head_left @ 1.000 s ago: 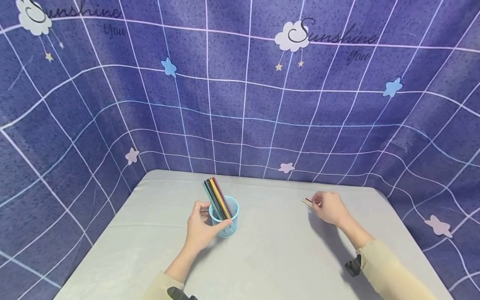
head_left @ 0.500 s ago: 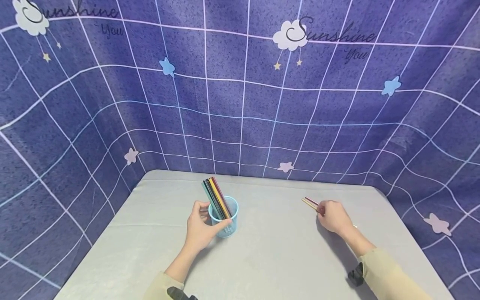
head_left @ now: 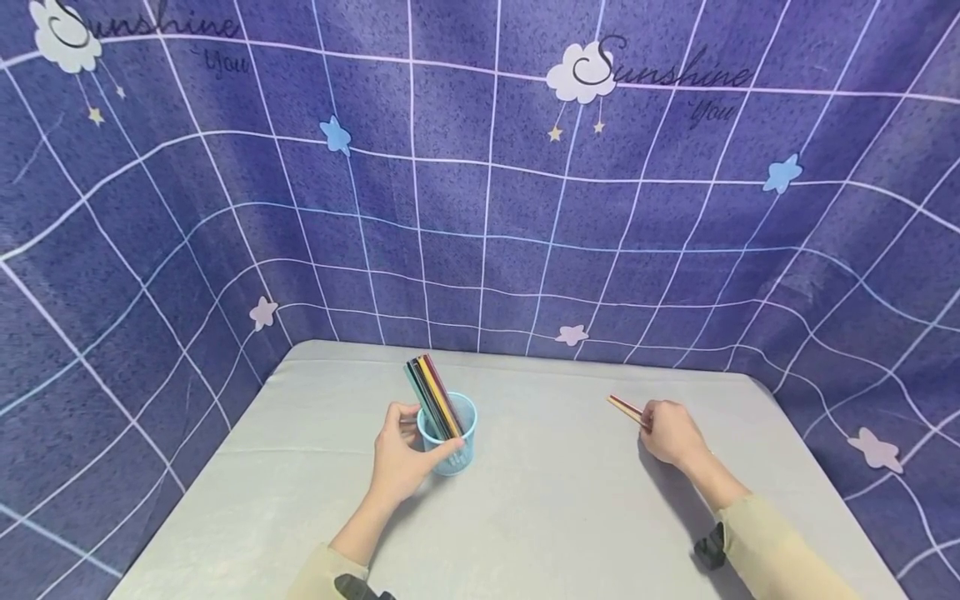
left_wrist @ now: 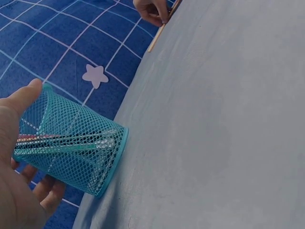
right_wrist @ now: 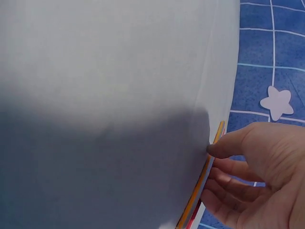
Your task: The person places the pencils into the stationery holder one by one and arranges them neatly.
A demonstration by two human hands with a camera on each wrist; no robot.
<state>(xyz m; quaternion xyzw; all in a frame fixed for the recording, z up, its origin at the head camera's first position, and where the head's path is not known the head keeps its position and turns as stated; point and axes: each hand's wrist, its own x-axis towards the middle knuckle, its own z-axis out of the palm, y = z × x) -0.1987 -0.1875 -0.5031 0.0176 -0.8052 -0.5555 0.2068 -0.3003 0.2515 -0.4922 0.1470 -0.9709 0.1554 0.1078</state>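
My left hand [head_left: 401,458] grips a light blue mesh pen cup [head_left: 459,454], with the thumb across its near side and the fingers behind. Several coloured pencils [head_left: 437,400], among them green, black, yellow and dark red ones, lean to the left inside it. In the left wrist view, the cup [left_wrist: 76,143] stands on the table and the pencil ends show through its mesh. Further right, my right hand [head_left: 673,433] pinches a yellow and a dark red pencil [head_left: 626,408] low at the table. The right wrist view shows the yellow pencil [right_wrist: 198,186] between thumb and fingers.
A pale grey cloth covers the table [head_left: 540,500]. Behind and at both sides hangs a blue curtain [head_left: 480,208] with a grid, stars and clouds. The table's back edge lies close beyond the cup and the pencils.
My right hand has slid right and nearer along the two pencils, away from their far ends. Those pencils now lie closer together. The left hand and the cup have stayed put.
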